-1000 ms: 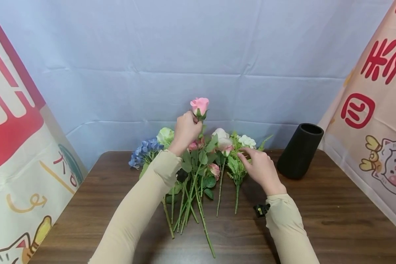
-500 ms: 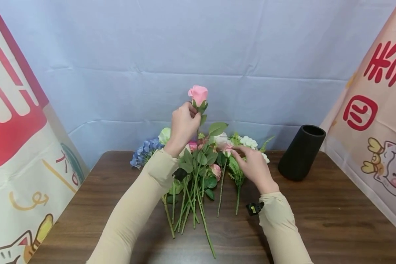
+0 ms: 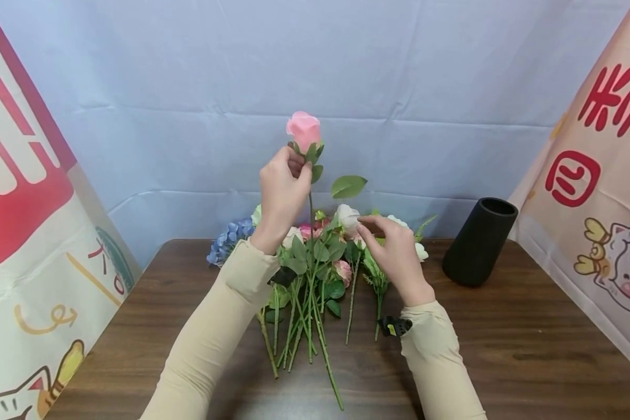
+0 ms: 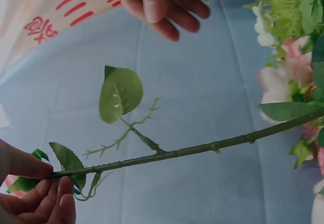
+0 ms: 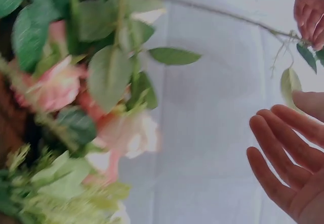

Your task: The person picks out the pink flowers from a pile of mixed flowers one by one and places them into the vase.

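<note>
While left hand (image 3: 284, 189) pinches rose (image 3: 303, 130) (pink), right hand (image 3: 396, 256) hovers.

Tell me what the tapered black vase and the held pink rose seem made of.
Tapered matte-black vase: perhaps ceramic or plastic; its sides show no sharp reflections. Pink, green-leaved rose: likely artificial; unshiny petals suggest matte fabric, the nubbed stem dull plastic.

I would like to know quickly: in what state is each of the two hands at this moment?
Left hand: closed, pinching the thin green stem of the pink rose.
Right hand: open, holding nothing.
</note>
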Tool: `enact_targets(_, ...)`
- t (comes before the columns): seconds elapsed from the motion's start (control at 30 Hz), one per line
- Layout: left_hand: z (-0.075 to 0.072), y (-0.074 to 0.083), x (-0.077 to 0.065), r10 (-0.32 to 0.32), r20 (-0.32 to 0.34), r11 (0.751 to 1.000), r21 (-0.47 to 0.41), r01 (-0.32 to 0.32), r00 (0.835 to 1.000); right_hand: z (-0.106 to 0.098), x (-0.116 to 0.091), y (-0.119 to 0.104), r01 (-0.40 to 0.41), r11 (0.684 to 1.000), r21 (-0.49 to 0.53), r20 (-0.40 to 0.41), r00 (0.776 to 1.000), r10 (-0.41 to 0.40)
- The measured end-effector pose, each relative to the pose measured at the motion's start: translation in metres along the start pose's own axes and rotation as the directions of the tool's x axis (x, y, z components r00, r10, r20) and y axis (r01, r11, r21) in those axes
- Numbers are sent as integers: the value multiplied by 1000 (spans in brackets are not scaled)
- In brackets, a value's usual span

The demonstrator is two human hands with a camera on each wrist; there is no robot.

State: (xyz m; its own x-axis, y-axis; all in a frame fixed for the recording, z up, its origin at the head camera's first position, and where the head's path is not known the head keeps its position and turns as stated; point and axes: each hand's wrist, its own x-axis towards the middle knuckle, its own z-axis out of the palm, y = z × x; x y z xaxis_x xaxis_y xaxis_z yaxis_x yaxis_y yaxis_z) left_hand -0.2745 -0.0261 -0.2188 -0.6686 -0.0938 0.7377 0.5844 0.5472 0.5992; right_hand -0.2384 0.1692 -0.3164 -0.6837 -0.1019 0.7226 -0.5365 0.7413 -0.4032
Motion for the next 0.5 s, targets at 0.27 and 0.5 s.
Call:
enact_targets(0.27, -17, 17, 1, 58, -92, 997, -44, -63, 994, -2, 9, -30, 108, 991, 77, -141, 985, -96)
enact_targets(0.5, -24, 31, -3, 28, -82, 992, -119, -38, 996, -6, 12, -47, 190, 975, 118, -225, 961, -160)
